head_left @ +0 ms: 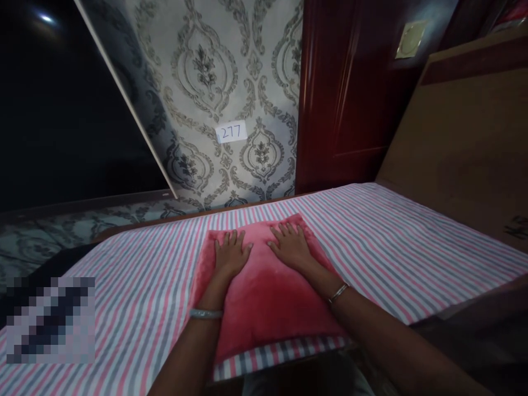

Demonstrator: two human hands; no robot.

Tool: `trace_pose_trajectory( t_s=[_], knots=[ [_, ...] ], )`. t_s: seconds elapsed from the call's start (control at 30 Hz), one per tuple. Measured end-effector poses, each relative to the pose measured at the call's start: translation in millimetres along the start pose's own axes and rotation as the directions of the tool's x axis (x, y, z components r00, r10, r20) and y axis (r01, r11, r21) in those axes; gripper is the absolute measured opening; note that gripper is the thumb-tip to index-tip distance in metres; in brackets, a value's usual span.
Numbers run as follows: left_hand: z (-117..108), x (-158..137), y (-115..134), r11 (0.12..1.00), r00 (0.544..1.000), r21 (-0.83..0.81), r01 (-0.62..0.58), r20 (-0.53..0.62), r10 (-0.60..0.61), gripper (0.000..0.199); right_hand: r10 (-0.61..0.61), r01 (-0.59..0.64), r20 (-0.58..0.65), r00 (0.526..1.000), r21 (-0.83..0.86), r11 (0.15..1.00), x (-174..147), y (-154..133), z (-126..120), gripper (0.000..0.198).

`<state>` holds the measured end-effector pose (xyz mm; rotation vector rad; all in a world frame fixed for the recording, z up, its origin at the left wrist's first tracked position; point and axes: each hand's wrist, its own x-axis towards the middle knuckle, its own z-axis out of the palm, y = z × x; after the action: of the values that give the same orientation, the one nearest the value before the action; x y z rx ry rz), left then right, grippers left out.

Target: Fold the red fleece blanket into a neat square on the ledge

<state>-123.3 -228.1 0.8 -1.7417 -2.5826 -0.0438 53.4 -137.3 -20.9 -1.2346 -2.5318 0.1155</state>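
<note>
A red, plush-looking cloth (268, 297) lies flat in a rough square at the table's near edge. My left hand (231, 253) rests palm down on its far left part, fingers spread. On the far right part, my right hand (291, 246) also lies flat with its fingers apart. Neither hand grips anything. Beneath the red cloth is a striped tablecloth (375, 242) in pink, grey and white. A pale bangle (206, 314) circles my left wrist, and a metal bracelet (339, 292) is on my right.
A large dark screen (70, 110) stands at the left. Behind the table is patterned wallpaper (264, 99) with a paper label (231, 132) reading 277. A dark red wooden panel (342, 99) and a big cardboard box (466, 137) stand at the right. A pixelated patch covers the lower left.
</note>
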Motion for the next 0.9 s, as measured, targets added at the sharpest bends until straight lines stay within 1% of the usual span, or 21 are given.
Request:
trace_pose_trajectory(
  t_s=[0.17, 0.37, 0.47, 0.7, 0.9],
  knots=[
    [-2.9, 0.8, 2.2, 1.0, 1.0, -0.006, 0.009, 0.025, -0.008, 0.064, 0.008, -0.008, 0.007, 1.0, 0.003, 1.0, 1.4, -1.1, 0.7, 0.058],
    [2.6, 1.7, -0.9, 1.0, 1.0, -0.024, 0.004, -0.021, -0.004, 0.065, -0.003, 0.003, -0.041, 0.999, -0.003, 1.0, -1.6, -2.2, -0.4, 0.055],
    [2.3, 0.5, -1.7, 0.999, 0.999, -0.035, 0.0, -0.039, -0.001, 0.065, 0.012, -0.012, -0.055, 0.998, -0.006, 1.0, -2.6, -3.9, -2.2, 0.055],
    [-8.7, -5.5, 3.4, 0.998, 1.0, -0.053, 0.024, 0.006, -0.023, 0.066, 0.035, -0.036, -0.043, 0.998, -0.016, 0.999, -2.5, -4.4, -5.8, 0.055],
    [-7.9, -4.3, 4.1, 0.999, 1.0, -0.035, 0.004, 0.02, -0.003, 0.067, 0.034, -0.035, -0.03, 0.999, -0.036, 0.999, -2.3, -3.9, -5.5, 0.056]
  ],
)
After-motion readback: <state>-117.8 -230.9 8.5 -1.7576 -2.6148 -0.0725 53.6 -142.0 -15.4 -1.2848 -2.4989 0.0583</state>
